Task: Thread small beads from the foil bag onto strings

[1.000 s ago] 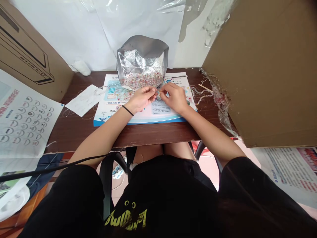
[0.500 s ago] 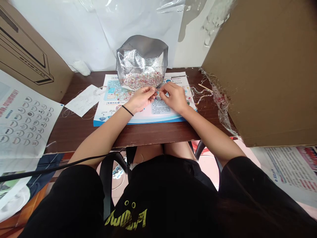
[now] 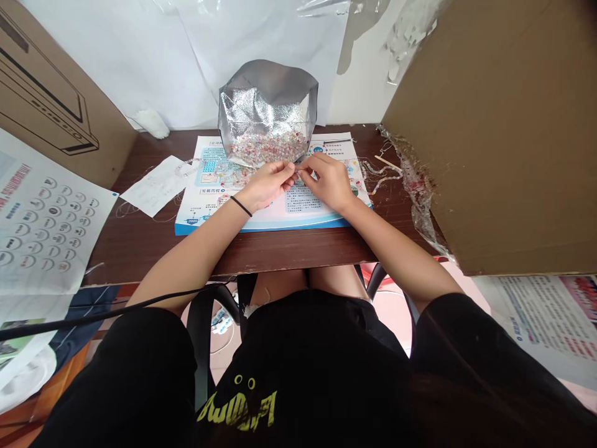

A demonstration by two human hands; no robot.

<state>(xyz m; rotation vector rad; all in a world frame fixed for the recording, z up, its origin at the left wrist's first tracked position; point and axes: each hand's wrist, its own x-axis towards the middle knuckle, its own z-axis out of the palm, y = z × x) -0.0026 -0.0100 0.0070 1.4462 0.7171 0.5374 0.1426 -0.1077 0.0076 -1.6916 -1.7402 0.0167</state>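
Note:
My left hand (image 3: 270, 183) and my right hand (image 3: 328, 180) meet fingertip to fingertip over a printed blue-and-white board (image 3: 261, 221). Each has thumb and forefinger pinched together. What lies between the fingertips is too small to make out. Just behind them a silvery bag (image 3: 268, 106) stands open, with many small pinkish and clear beads (image 3: 270, 148) in its bottom. More loose beads (image 3: 233, 176) are scattered on the board beside my left hand. To the right of my right hand, strands of strung beads (image 3: 385, 182) trail over the board's edge onto the table.
A white paper slip (image 3: 158, 185) lies left of the board on the dark brown table (image 3: 298, 252). Cardboard boxes stand at the left (image 3: 51, 87) and right (image 3: 504, 143). Crumpled clear plastic (image 3: 422, 199) hangs along the right box. A black cable (image 3: 116, 313) crosses my left arm.
Both hands stay nearly in place, still pinching close together. The fingertips have shifted only slightly. The whole view has moved a little.

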